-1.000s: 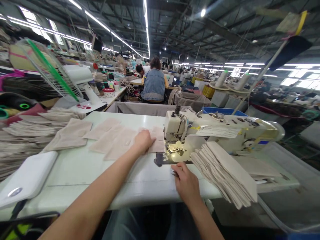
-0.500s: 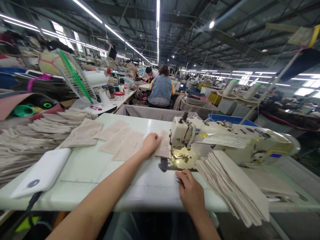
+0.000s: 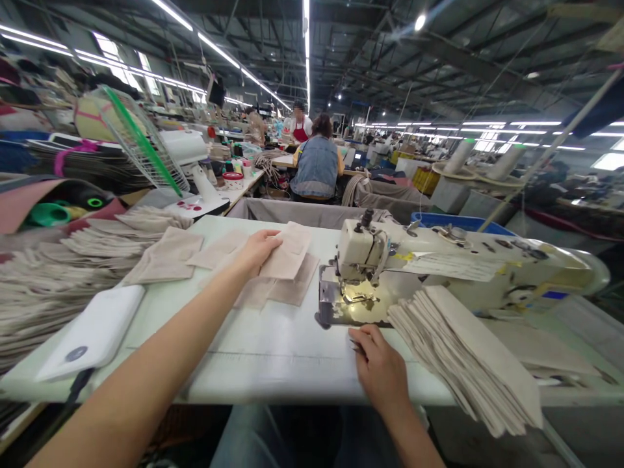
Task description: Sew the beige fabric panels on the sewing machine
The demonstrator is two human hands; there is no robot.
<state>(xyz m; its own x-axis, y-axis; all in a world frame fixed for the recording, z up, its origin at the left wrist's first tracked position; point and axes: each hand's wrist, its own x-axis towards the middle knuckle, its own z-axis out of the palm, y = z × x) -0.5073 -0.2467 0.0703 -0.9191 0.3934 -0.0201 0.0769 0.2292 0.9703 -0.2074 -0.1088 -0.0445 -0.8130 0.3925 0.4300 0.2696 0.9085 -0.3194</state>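
Head view: the left hand (image 3: 254,255) has its fingers closed on the near left edge of a beige cloth (image 3: 288,250), which reaches out to the right of these fingertips. Under and just nearer than that cloth, below and right of the same fingers, lie loose pieces (image 3: 296,290) on the table (image 3: 234,370). Left of the fingers are another piece (image 3: 220,249) and, farther out, a folded cloth (image 3: 168,257) beside a heap (image 3: 92,253); a white device (image 3: 95,330) lies nearer the person, left of the forearm.

The right hand (image 3: 383,372) rests by the table's near side, fingers curled narrow around a small tool (image 3: 354,346); mostly hidden, its kind I cannot tell. Just beyond these fingertips is the plate (image 3: 336,315) of the sewing machine (image 3: 361,250), whose arm runs off to the right. Right of these fingers, well apart from the left hand, a stack (image 3: 468,354) of folded beige cloth leans over the table edge.
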